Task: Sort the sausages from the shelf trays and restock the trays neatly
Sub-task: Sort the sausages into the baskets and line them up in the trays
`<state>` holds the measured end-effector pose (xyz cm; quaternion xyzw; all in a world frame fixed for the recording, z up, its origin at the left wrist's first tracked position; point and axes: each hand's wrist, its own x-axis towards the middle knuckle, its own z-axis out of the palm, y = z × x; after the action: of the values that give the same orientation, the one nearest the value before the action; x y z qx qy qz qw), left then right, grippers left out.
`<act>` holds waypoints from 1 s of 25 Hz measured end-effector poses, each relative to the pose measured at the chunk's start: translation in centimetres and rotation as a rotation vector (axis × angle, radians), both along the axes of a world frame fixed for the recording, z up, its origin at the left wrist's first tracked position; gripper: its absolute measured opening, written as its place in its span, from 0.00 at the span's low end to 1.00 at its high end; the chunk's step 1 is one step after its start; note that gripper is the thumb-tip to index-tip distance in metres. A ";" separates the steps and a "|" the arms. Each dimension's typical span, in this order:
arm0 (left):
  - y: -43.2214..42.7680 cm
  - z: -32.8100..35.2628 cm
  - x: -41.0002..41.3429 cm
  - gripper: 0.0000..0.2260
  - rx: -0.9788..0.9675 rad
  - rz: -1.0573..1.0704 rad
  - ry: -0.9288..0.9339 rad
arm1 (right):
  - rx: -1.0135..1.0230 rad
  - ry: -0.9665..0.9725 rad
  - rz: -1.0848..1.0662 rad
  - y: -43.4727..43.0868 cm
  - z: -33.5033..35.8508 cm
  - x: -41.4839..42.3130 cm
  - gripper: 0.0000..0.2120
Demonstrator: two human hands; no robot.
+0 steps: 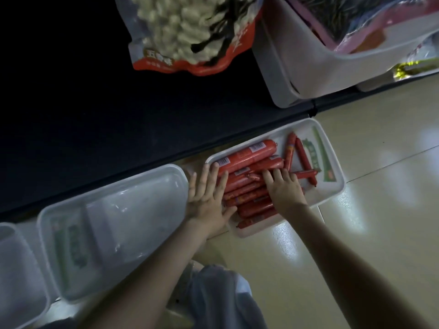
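Parts of the sausages point(249, 162) are covered by the left hand point(209, 198) and right hand point(285, 188). Their labels are blurred. The leftmost clear tray point(14, 269) is cut off by the frame.

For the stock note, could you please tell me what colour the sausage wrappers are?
Red, with small white barcode labels on the thick sausages; the head view shows it best.

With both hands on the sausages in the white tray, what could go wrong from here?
1. The thin sausages lie crossed and loose at the far end of the white tray; pushing the pile with the right hand may scatter them further.
2. The left hand presses at the tray's edge, so the thick sausages stacked there could roll out onto the floor.
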<state>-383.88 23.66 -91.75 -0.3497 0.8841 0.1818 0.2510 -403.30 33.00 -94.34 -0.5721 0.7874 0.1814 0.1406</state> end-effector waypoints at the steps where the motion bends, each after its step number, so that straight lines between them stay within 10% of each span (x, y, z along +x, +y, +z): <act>1: 0.0 0.0 0.0 0.40 -0.012 0.001 0.003 | -0.026 -0.007 0.058 0.5 0.0 -0.2 0.24; 13: 3.9 -0.5 -1.7 0.34 -0.240 -0.121 0.362 | 0.213 -0.253 0.066 -0.2 1.6 -0.7 0.36; 19: 5.8 -1.7 -3.4 0.31 -0.183 -0.154 0.290 | 0.230 -0.252 0.060 0.6 2.3 1.3 0.26; 25: 4.7 -1.2 -4.2 0.10 -0.236 -0.155 0.464 | -0.305 -0.049 0.218 3.8 3.4 2.9 0.12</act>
<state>-388.12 28.32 -92.97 -0.2567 0.9572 0.1331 0.0122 -400.37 36.79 -90.94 -0.6731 0.7354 0.0601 0.0511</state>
